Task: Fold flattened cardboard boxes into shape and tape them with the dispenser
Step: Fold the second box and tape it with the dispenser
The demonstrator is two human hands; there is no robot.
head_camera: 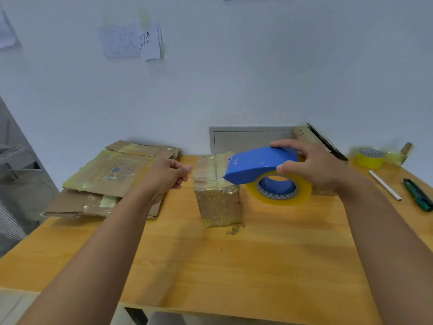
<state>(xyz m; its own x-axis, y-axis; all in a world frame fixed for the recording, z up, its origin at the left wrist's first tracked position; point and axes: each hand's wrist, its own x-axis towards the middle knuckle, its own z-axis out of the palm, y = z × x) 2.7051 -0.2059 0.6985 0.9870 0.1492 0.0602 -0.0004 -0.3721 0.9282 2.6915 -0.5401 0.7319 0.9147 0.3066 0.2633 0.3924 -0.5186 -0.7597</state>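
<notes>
A small folded cardboard box (218, 198), wrapped in shiny clear tape, stands upright in the middle of the wooden table (234, 266). My right hand (311, 165) grips the blue tape dispenser (257, 164) with its yellowish tape roll (278, 188), held just right of the box with the blue nose over the box's top edge. My left hand (167, 173) hovers just left of the box with its fingers curled; I cannot see anything in them. A pile of flattened cardboard boxes (112, 179) lies at the table's left.
A spare yellow tape roll (370, 158) sits at the far right, with a white pen (384, 185) and a green marker (418, 194) near it. More cardboard (316, 139) leans against the wall behind my right hand, beside a grey panel (248, 139).
</notes>
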